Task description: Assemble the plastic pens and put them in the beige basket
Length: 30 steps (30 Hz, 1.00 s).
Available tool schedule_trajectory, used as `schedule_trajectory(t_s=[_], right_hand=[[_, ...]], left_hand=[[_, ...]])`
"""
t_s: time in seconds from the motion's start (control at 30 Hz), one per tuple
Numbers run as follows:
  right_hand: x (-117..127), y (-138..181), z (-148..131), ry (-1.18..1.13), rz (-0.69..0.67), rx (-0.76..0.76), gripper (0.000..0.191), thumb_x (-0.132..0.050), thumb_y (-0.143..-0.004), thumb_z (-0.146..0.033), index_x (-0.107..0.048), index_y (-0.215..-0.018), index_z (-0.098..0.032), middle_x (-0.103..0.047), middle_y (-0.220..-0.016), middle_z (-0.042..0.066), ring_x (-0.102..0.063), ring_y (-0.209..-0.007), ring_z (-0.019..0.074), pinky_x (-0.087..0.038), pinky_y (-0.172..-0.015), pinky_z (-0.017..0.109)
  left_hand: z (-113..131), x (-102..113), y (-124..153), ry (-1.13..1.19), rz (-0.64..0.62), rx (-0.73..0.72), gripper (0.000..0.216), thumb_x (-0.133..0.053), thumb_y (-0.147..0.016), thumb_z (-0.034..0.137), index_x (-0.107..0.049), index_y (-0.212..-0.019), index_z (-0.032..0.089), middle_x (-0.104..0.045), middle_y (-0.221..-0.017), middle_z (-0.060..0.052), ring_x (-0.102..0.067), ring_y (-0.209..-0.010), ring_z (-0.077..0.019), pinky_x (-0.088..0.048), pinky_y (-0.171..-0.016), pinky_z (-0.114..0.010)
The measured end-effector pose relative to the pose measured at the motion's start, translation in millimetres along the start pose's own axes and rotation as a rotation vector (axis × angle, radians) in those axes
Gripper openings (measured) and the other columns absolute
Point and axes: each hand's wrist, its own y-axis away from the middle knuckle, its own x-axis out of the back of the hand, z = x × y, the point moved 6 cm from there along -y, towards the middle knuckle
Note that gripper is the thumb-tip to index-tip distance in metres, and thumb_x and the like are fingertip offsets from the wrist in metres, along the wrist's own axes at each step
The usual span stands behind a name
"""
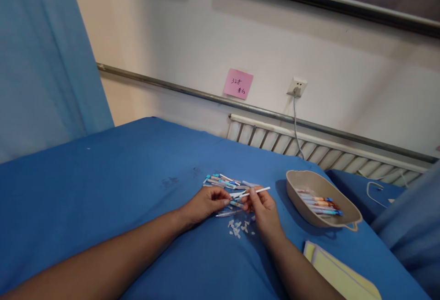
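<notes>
My left hand rests on the blue table cover, its fingers pinched on a small pen part with a blue and orange end. Close beside it, my right hand is closed around a thin white pen refill that sticks out up and to the right. Just beyond both hands lies a heap of several blue and white pen pieces. A clear pen tube and small white caps lie under and in front of my hands.
A beige oval tray to the right holds several assembled pens. A yellow cloth lies at the near right edge. Behind the table are a wall radiator, a socket with a cable and a pink note.
</notes>
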Motion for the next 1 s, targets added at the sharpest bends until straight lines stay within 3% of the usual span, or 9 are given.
schedule_trajectory(t_s=[0.3, 0.5, 0.7, 1.0], right_hand=[[-8.4, 1.8, 3.1, 0.018, -0.056, -0.029, 0.033, -0.063, -0.076, -0.049, -0.056, -0.077, -0.017, -0.065, -0.063, 0.0, -0.054, -0.048, 0.0101, -0.04, -0.047, 0.021], [-10.5, 2.8, 3.0, -0.006, -0.085, -0.053, 0.031, -0.065, -0.075, -0.046, -0.059, -0.075, -0.016, -0.065, -0.063, 0.0, -0.056, -0.051, 0.0102, -0.042, -0.049, 0.021], [-13.3, 4.4, 1.5, -0.026, -0.087, -0.054, 0.031, -0.065, -0.075, -0.047, -0.059, -0.074, -0.016, -0.064, -0.062, 0.0, -0.057, -0.051, 0.011, -0.042, -0.047, 0.021], [-19.9, 7.7, 4.1, -0.097, -0.116, -0.107, 0.033, -0.069, -0.07, -0.048, -0.057, -0.078, -0.017, -0.066, -0.065, 0.0, -0.059, -0.049, 0.0122, -0.042, -0.042, 0.021]], left_hand=[[-1.3, -1.1, -0.1, 0.015, -0.003, -0.017, 0.027, -0.069, -0.064, 0.037, -0.065, -0.077, 0.013, -0.057, -0.063, 0.003, -0.045, -0.057, -0.009, -0.032, -0.054, -0.021], [-0.6, -3.5, 3.4, 0.112, 0.053, 0.023, 0.03, -0.073, -0.062, 0.036, -0.059, -0.076, 0.014, -0.054, -0.055, 0.006, -0.045, -0.048, -0.0077, -0.034, -0.049, -0.02], [-0.2, -5.0, 6.4, 0.176, 0.055, 0.068, 0.036, -0.071, -0.066, 0.039, -0.054, -0.086, 0.015, -0.066, -0.068, 0.0, -0.053, -0.05, -0.0088, -0.04, -0.049, -0.021], [-5.0, -5.8, 5.4, 0.183, 0.035, 0.104, 0.039, -0.071, -0.067, 0.043, -0.052, -0.087, 0.015, -0.066, -0.068, 0.0, -0.054, -0.05, -0.0087, -0.04, -0.046, -0.019]])
